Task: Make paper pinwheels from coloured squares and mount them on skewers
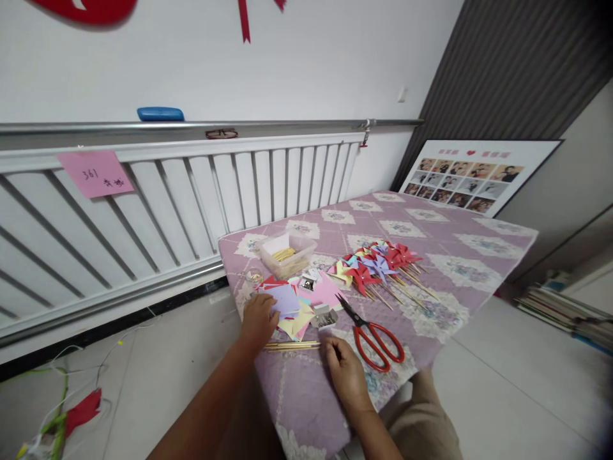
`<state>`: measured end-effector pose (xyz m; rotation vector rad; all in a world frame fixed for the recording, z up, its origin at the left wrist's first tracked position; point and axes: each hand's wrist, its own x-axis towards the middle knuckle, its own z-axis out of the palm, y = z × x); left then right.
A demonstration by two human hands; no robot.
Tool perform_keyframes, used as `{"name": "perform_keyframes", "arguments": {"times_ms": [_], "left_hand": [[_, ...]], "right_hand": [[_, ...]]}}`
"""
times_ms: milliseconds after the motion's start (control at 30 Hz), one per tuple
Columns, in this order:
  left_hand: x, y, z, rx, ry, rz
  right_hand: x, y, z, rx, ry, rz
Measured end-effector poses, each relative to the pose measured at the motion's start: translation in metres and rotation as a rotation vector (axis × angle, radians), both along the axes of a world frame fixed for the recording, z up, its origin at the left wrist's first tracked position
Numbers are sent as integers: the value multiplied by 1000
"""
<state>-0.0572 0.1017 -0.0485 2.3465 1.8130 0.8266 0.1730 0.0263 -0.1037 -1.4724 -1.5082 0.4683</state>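
My left hand (258,317) lies at the left edge of a purple paper square (283,300), fingers and thumb apart and touching it. Under and around that square are pink paper (325,291), yellow paper (301,317) and red pieces. My right hand (347,374) rests curled on the table, with no object showing in its loose fist. Close to its fingertips end several thin wooden sticks (292,345). Red-handled scissors (371,335) lie open just right of it. Between the hands sits a small open box (324,317) with metal bits, and another small box (306,284) lies behind.
A clear plastic tub (287,252) holds yellowish strips. Several paper pinwheels on sticks (378,265) are heaped on the patterned tablecloth (335,217). A photo board (479,176) leans at the far end. A white radiator (258,179) runs along the wall.
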Motion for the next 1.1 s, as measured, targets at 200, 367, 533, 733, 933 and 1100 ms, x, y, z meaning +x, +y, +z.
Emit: {"name": "perform_keyframes", "arguments": {"times_ms": [200, 367, 533, 733, 933, 1100], "left_hand": [[20, 20, 8, -102, 133, -74], [34, 29, 7, -159, 192, -66], [37, 31, -2, -187, 216, -67], [35, 33, -5, -198, 209, -68], [34, 34, -5, -197, 166, -72], [31, 36, -2, -216, 118, -80]], "right_hand": [[-1, 1, 0, 15, -17, 4], [-1, 1, -1, 23, -22, -3], [-1, 0, -2, 21, -21, -8], [-1, 0, -2, 14, -15, -3], [-1, 1, -2, 15, -13, -5], [-1, 1, -1, 24, -10, -14]]}}
